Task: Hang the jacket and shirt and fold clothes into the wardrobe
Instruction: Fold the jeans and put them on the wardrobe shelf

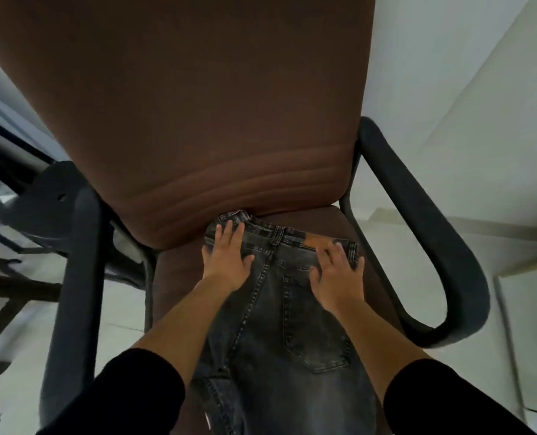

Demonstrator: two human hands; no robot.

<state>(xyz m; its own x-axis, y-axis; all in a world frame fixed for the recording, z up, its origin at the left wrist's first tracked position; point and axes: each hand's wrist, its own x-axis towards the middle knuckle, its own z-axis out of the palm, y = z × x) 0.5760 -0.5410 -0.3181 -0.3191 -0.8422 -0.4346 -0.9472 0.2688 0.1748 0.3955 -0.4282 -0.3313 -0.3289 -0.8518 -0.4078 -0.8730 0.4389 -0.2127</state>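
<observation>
Dark grey jeans lie flat on the brown seat of a chair, waistband towards the backrest, back pocket and tan patch facing up. My left hand rests flat on the left side of the waistband, fingers spread. On the right side, just below the tan patch, my right hand presses flat, fingers apart. Neither hand grips the cloth. The legs of the jeans run off the bottom of the view between my black sleeves.
The chair has dark padded armrests on the left and right. A pale floor and a white wall surround it. Dark furniture legs stand at the far left.
</observation>
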